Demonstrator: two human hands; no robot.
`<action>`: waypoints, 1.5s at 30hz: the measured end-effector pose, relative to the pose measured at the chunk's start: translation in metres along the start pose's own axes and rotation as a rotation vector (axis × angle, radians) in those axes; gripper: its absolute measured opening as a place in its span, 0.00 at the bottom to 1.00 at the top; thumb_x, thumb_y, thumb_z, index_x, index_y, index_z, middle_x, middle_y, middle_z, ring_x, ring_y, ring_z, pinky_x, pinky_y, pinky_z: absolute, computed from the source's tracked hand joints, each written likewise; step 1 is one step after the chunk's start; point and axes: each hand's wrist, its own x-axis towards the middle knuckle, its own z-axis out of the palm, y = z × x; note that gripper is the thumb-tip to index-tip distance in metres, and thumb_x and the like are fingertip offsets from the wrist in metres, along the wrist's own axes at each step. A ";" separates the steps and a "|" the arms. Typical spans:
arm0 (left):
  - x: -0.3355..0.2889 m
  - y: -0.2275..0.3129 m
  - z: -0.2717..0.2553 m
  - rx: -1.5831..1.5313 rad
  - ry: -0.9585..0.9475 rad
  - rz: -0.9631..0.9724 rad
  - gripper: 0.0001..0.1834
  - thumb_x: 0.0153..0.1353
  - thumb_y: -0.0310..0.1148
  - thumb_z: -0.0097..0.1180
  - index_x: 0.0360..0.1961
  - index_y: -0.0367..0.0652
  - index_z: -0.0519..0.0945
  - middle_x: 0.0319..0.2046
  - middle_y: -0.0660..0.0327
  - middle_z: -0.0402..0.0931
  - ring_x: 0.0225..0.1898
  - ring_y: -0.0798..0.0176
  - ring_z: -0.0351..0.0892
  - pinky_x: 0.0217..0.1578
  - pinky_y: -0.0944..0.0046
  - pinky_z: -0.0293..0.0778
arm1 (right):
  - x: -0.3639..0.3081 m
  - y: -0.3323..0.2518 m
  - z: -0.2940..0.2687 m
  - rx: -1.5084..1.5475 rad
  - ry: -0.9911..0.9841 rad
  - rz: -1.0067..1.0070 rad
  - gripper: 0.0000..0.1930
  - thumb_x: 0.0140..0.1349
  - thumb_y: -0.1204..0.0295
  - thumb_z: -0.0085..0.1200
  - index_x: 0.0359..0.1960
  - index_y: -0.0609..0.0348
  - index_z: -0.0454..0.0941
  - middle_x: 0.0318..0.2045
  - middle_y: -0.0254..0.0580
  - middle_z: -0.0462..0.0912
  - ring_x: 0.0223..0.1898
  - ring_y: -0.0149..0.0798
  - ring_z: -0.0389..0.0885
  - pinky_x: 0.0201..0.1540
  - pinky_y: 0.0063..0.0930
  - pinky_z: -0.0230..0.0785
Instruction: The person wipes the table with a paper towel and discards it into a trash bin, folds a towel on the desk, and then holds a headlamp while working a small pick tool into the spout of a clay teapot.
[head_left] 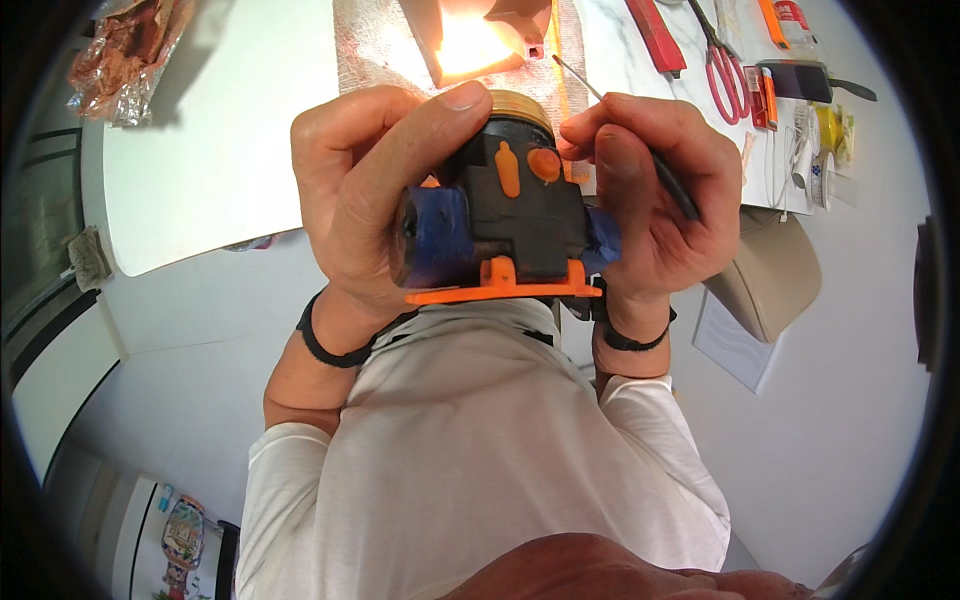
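In front of my chest, my left hand (365,175) is closed round the left side of a black headlamp-like device (490,225). This device has orange buttons, a yellowish ring at its far end, an orange bracket at its near edge and blue wrapping on both sides. Between the fingers of my right hand (655,185), held like a pen, is a slim screwdriver-like tool (680,190) with a black handle and thin metal shaft. Its tip points up and left, past the ring. Beyond the ring, a brown-orange piece (425,25) lies on a cloth mat (370,60) under a glaring bright patch.
On the white table's right side lie a red long case (655,38), scissors (727,85) with red handles, a black pouch-like item (800,80) and a white spool (822,180). Crumpled clear plastic (130,55) sits far left. A beige chair part (770,275) stands beside my right forearm.
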 end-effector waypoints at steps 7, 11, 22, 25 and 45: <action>-0.002 -0.005 -0.002 0.007 0.003 -0.005 0.26 0.51 0.24 0.71 0.55 0.41 0.83 0.44 0.59 0.71 0.38 0.66 0.76 0.33 0.72 0.73 | 0.009 0.005 0.006 -0.086 -0.057 -0.097 0.08 0.57 0.84 0.65 0.39 0.68 0.83 0.32 0.45 0.86 0.27 0.35 0.84 0.31 0.22 0.76; 0.001 -0.010 -0.008 -0.026 -0.022 -0.001 0.26 0.51 0.24 0.71 0.54 0.40 0.84 0.45 0.59 0.71 0.37 0.67 0.76 0.33 0.73 0.73 | 0.015 0.000 0.011 -0.148 -0.075 -0.093 0.08 0.58 0.84 0.64 0.39 0.67 0.83 0.32 0.45 0.86 0.27 0.35 0.84 0.31 0.22 0.76; 0.004 -0.015 -0.012 -0.062 -0.029 0.005 0.25 0.53 0.23 0.71 0.55 0.40 0.84 0.47 0.60 0.70 0.38 0.69 0.75 0.33 0.73 0.74 | 0.019 -0.013 0.013 -0.411 -0.225 -0.097 0.09 0.66 0.74 0.64 0.43 0.68 0.80 0.35 0.43 0.85 0.33 0.31 0.81 0.38 0.20 0.72; 0.001 -0.016 -0.010 -0.067 -0.028 0.015 0.25 0.53 0.23 0.71 0.55 0.40 0.84 0.47 0.60 0.70 0.38 0.69 0.75 0.33 0.73 0.74 | 0.018 -0.012 0.013 -0.463 -0.220 -0.174 0.09 0.66 0.74 0.64 0.42 0.68 0.81 0.34 0.43 0.85 0.34 0.31 0.81 0.37 0.21 0.72; -0.003 -0.008 -0.007 -0.024 0.018 0.005 0.25 0.51 0.23 0.71 0.54 0.42 0.84 0.47 0.59 0.72 0.40 0.66 0.75 0.36 0.72 0.74 | 0.005 -0.016 0.021 -0.287 -0.052 0.112 0.12 0.69 0.68 0.63 0.43 0.67 0.80 0.38 0.42 0.86 0.37 0.26 0.82 0.43 0.18 0.75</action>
